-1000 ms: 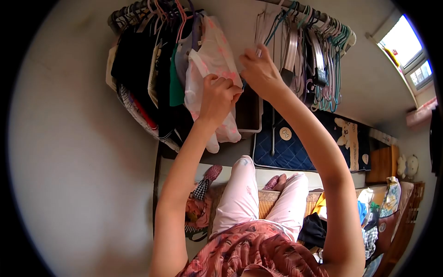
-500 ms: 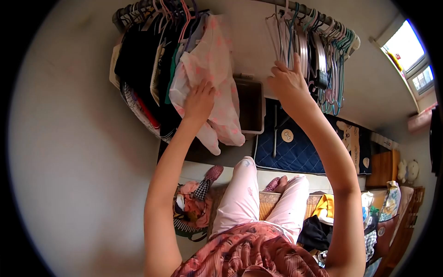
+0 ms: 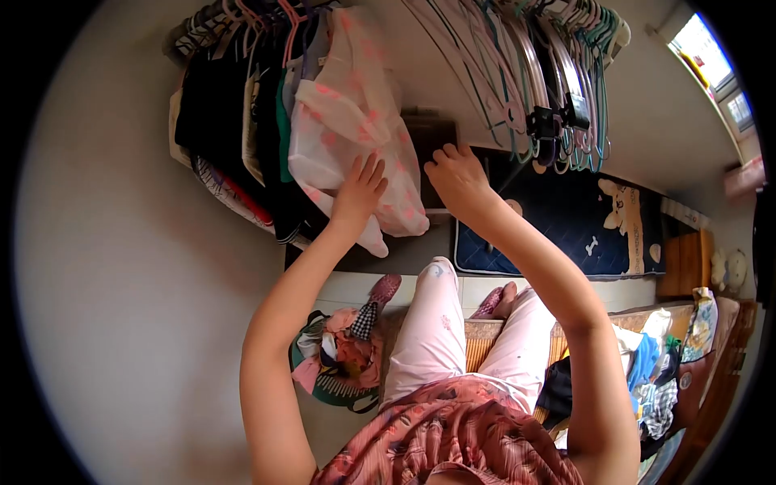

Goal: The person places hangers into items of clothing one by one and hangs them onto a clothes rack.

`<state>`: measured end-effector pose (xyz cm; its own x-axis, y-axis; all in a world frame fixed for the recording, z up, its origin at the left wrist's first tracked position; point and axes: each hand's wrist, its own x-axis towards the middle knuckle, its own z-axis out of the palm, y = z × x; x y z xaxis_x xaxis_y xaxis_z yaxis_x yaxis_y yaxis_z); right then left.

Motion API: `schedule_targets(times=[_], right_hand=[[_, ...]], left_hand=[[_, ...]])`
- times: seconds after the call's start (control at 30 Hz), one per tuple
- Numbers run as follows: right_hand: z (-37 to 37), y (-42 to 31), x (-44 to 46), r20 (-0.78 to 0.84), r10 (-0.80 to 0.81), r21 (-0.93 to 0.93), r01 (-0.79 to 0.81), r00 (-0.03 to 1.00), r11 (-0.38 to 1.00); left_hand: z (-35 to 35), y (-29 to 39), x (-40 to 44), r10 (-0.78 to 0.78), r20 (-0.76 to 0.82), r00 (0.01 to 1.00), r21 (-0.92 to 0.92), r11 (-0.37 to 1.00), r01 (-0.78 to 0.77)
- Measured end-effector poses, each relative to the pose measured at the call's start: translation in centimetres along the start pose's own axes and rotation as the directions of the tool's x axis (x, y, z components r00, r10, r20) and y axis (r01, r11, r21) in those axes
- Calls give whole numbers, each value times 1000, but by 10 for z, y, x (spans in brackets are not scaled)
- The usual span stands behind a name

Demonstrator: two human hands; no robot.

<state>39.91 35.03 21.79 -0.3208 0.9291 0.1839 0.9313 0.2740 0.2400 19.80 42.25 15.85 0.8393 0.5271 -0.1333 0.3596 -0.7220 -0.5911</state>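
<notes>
Hanging at the left beside a grey wall [image 3: 105, 210], dark clothes [image 3: 214, 105] crowd the rail [image 3: 174, 42]. At their right-hand end, on the same rail, is the pale shirt [image 3: 349, 121] with pink spots. The left hand [image 3: 361, 192] lies against its lower front, fingers spread and gripping nothing that shows. Judging by this, the step in hand is smoothing or settling the hung shirt; the next move calls for a light touch, as the cloth looks thin. Below, a floor basket [image 3: 339, 394] holds crumpled laundry [image 3: 343, 343].

Further right, the right hand [image 3: 459, 174] is in front of a brown bin [image 3: 436, 133], fingers loosely curled; whether they pinch anything, I cannot tell. The person sits on a slatted mat [image 3: 478, 343]. Past the right hand, spare hangers [image 3: 568, 77] bunch on the rail above a blue quilted pad [image 3: 578, 218]. A heap of clothes [image 3: 647, 364] lies at the far right, near a wooden cabinet [image 3: 685, 263], with a bright window [image 3: 703, 48] high above.
</notes>
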Motion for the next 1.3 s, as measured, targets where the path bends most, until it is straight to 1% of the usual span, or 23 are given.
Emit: schedule_targets(times=[0.1,0.2,0.3,0.33,0.37,0.43,0.53,0.57,0.6,0.63,0.67,0.73,0.77,0.8,0.83,0.87,0.9,0.93,1.0,1.07,1.13,1.2,1.3], right_hand=[[35,0,-11,-8,47,77,-47,999,996],[64,-7,-31,32,74,142,-77,997,987],[84,-13,-55,98,85,218,-105,992,970],[86,-11,-62,191,73,219,-115,979,969],[88,-10,-69,279,60,220,-125,958,968],[88,-3,-77,410,44,260,-163,911,952],[95,8,-100,392,47,364,-202,919,909],[96,11,-101,531,49,327,-258,846,909],[98,13,-101,549,55,324,-273,834,906],[100,13,-101,564,56,326,-285,824,902],[102,10,-99,576,55,330,-294,816,897],[118,3,-95,572,24,338,-262,820,904],[120,-1,-91,567,5,354,-249,824,901],[121,-3,-90,488,7,375,-217,873,901],[121,-6,-89,404,6,395,-180,915,901],[120,-9,-85,311,4,413,-139,950,900],[99,-6,-73,486,-33,421,-201,873,884],[89,-6,-65,462,-37,431,-188,886,883],[76,-8,-59,413,-46,450,-160,910,879],[58,-12,-50,199,-21,519,-87,980,850],[29,-17,-36,8,18,606,-19,1000,795],[-1,-18,-16,-176,-2,590,107,984,800],[-53,-15,12,-375,-26,542,242,927,805]], left_hand=[[54,18,13,58,-35,998,62,997,-55],[89,50,43,44,-231,972,-42,998,-55],[99,74,71,118,-219,969,74,992,-104],[112,83,84,81,34,996,-151,986,-75],[129,89,97,97,288,953,-352,936,11],[149,86,106,96,565,819,-433,880,196],[177,52,88,-131,681,721,-176,926,334],[184,41,78,-210,706,677,-84,924,373],[188,34,68,-289,726,624,12,913,408],[187,38,63,-358,737,573,-76,799,597],[187,42,58,-425,742,518,-158,640,752],[176,74,81,-400,672,623,-429,475,768],[175,90,93,-285,585,759,-434,681,590],[158,101,94,-250,317,915,-452,808,377],[138,108,92,-159,31,987,-394,906,158],[121,112,95,-131,-8,991,-351,929,120],[103,110,99,-104,-47,993,-301,950,85],[62,93,96,-87,1,996,-308,948,83],[6,56,80,-167,-117,979,-185,972,144],[-46,8,62,-287,-224,931,-226,945,237],[-87,-49,41,-426,-349,835,-399,873,279],[-118,-93,22,-584,-501,639,-421,809,410],[-100,-142,20,-620,-466,631,-373,785,496]])
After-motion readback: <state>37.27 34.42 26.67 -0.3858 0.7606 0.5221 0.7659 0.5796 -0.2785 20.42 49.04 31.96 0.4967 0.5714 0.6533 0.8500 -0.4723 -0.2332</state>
